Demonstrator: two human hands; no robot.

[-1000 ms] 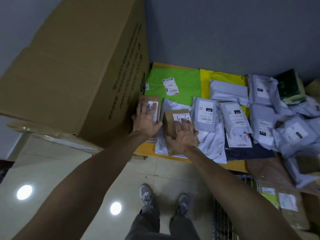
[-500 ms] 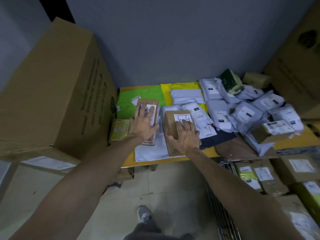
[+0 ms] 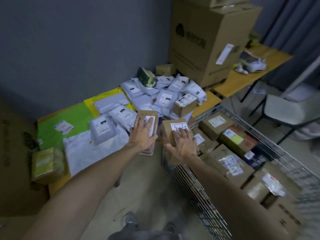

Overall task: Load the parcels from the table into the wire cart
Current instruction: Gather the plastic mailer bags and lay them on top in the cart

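Beneath the left hand [image 3: 143, 134], most of a flat brown parcel [image 3: 150, 116] is covered. Only its far end and part of a white label show, and what lies under its near end is too blurred to make out. Just right of it, the right hand [image 3: 182, 144] hides the near half of a brown box [image 3: 170, 129] with a scrawled label. Both hands lie palm down, fingers spread over the tops and thumbs at the sides, clamping one parcel each, with forearms stretched forward. The flat parcel hangs over the floor [image 3: 138, 179], off the bench [image 3: 207, 101] edge. The box is at the near-left corner of the wire cart [image 3: 199, 187]; whether it touches the rim I cannot tell. To the right of the hands, the cart's end is smeared and cut off. Beyond the hands, grey mailers [image 3: 166, 99] are heaped on the bench.
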